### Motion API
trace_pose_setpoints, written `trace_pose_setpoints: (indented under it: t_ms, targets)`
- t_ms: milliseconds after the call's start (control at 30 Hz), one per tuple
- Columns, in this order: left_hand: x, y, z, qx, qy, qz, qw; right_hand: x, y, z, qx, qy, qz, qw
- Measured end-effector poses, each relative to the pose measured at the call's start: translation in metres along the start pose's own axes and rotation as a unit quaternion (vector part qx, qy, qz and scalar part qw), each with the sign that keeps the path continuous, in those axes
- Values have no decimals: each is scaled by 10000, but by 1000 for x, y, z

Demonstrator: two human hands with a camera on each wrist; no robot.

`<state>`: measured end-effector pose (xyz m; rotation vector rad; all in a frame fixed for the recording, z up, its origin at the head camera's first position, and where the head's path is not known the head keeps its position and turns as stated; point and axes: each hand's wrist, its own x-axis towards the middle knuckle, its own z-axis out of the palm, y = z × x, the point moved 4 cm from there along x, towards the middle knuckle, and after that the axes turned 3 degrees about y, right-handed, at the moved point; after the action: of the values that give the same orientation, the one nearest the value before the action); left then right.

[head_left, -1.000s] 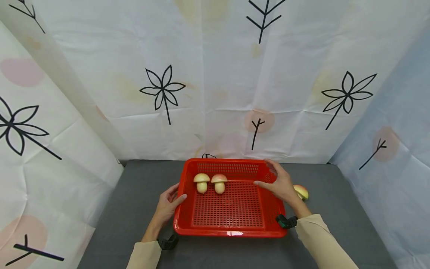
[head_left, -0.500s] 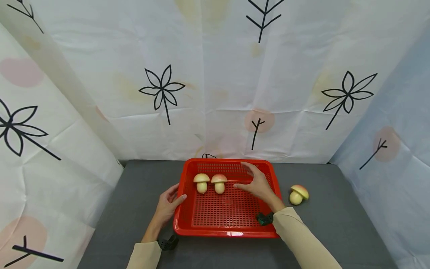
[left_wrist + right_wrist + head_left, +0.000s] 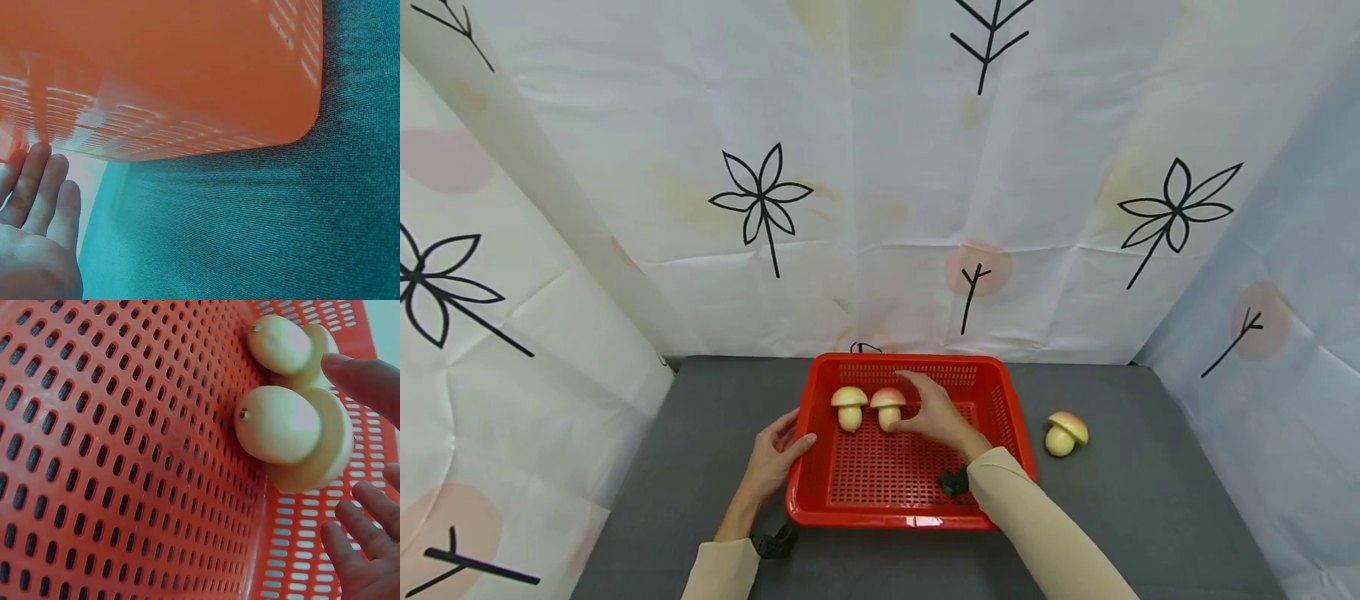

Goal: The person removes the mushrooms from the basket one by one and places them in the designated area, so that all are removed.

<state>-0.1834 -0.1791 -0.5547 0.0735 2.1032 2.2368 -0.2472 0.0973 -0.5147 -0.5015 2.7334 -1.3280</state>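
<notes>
Two toy mushrooms stand side by side at the back left inside a red plastic basket (image 3: 910, 522). One is the pale-capped mushroom (image 3: 849, 398); to its right is the pink-capped mushroom (image 3: 888, 397). My right hand (image 3: 938, 415) reaches over the basket with thumb and fingers spread at the pink-capped mushroom's right side. In the right wrist view, a gap shows between those fingers (image 3: 365, 528) and the mushroom (image 3: 281, 428). At the basket's left rim, my left hand (image 3: 772, 454) holds on, thumb over the edge and fingers (image 3: 44, 194) along the outer wall.
A third toy mushroom (image 3: 1066, 433), yellow with a reddish cap, lies on the grey table (image 3: 1157, 500) right of the basket. A patterned white cloth (image 3: 887, 192) hangs behind the table and along both sides.
My right hand has moved left across the basket from its right rim to the pink-capped mushroom, uncovering the third mushroom on the table. The left hand stays on the rim.
</notes>
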Motion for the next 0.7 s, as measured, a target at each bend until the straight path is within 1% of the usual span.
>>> trace_pose_setpoints:
  t_ms: [233,433,600,700]
  targets:
    - [0,0,-1,-26,-62,48,10000,7,1,13,4,-264,-36,9996]
    - [1,0,0,19,-82,107,9999,8,2,21,-285,-314,-156,9990]
    - [1,-1,0,-1,-70,72,9999,9,-1,27,-521,-336,-246,9978]
    - [2,-2,-1,-6,-41,39,10000,9,-2,30,-637,-380,-231,9970]
